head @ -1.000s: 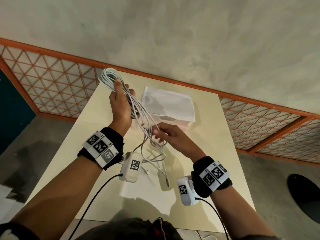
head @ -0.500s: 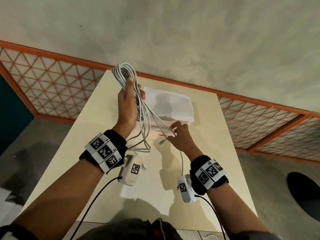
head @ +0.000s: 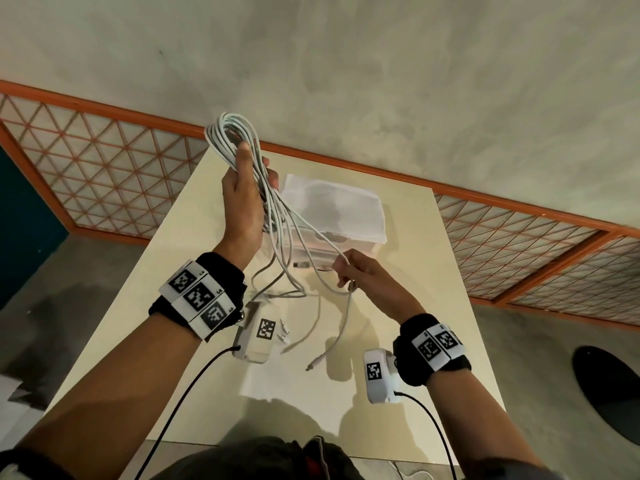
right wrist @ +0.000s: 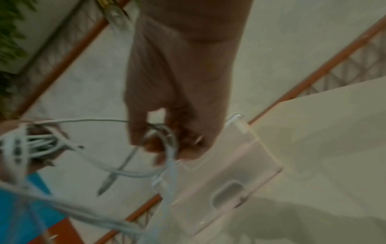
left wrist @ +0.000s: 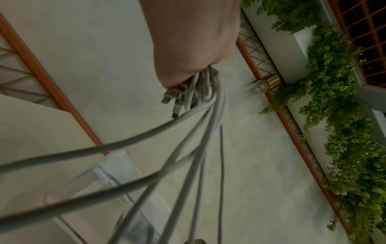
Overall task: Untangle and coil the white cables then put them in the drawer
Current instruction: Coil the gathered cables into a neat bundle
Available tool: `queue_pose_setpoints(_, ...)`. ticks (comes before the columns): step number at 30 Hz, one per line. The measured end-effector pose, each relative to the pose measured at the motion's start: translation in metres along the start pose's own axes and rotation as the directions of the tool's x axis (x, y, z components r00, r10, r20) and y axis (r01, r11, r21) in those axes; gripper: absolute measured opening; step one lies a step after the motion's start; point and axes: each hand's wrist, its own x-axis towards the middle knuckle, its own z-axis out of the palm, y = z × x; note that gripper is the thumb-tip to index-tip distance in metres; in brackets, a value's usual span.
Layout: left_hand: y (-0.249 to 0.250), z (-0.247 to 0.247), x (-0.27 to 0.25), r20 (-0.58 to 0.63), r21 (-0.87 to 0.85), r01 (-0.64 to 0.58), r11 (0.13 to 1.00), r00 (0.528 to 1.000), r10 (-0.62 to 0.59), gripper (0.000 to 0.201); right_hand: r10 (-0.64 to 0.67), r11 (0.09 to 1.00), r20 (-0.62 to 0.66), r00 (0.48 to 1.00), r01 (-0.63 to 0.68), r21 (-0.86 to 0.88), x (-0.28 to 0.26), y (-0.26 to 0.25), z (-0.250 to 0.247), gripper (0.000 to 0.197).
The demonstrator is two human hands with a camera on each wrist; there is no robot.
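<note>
Closest to the person, loose cable ends (head: 323, 355) trail across the cream worktop (head: 450, 306), their plugs lying between the two forearms. Just above them the right hand (head: 360, 271) is raised off the worktop, its grip pinched together on a single white strand (head: 313, 232) that runs up and left to the bundle; the right wrist view is blurred but shows the fingers (right wrist: 137, 125) curled round that strand. Farther off and higher, the left hand (head: 244, 202) has its grip clamped round the white cables (head: 230, 136), a looped bunch standing up out of the fist with several strands hanging below. Beyond both hands, near the worktop's far edge, sits the clear plastic drawer (head: 332, 209), its pull recess facing the person.
</note>
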Motion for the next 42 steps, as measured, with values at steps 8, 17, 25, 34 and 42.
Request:
queue_pose_setpoints(8, 0.000, 0.002, -0.003, 0.004, -0.003, -0.009, 1.000, 1.000, 0.009, 0.041, 0.004, 0.943, 0.141, 0.990, -0.051, 0.329, -0.012, 0.019, -0.010, 0.009)
queue_pose_setpoints(17, -0.001, 0.002, -0.009, -0.003, 0.042, -0.011, 0.999, 1.000, 0.012, 0.041, 0.002, 0.949, 0.192, 0.981, -0.062, 0.309, -0.021, 0.016, -0.028, 0.003)
queue_pose_setpoints(25, -0.010, -0.002, -0.009, -0.005, 0.086, 0.003, 0.996, 1.000, -0.003, 0.043, -0.008, 0.981, 0.145, 0.989, -0.020, 0.194, -0.023, 0.012, -0.035, 0.023)
queue_pose_setpoints(34, -0.005, -0.005, -0.007, -0.018, 0.050, -0.001, 0.999, 1.000, 0.002, 0.042, -0.055, 0.990, -0.169, 0.984, 0.075, 0.117, -0.018, 0.020, -0.027, 0.026)
queue_pose_setpoints(42, -0.001, 0.006, -0.014, 0.099, 0.090, -0.059, 0.994, 0.994, 0.050, 0.041, 0.513, 0.844, -0.133, 0.848, -0.526, -0.105, -0.015, 0.040, -0.010, 0.041)
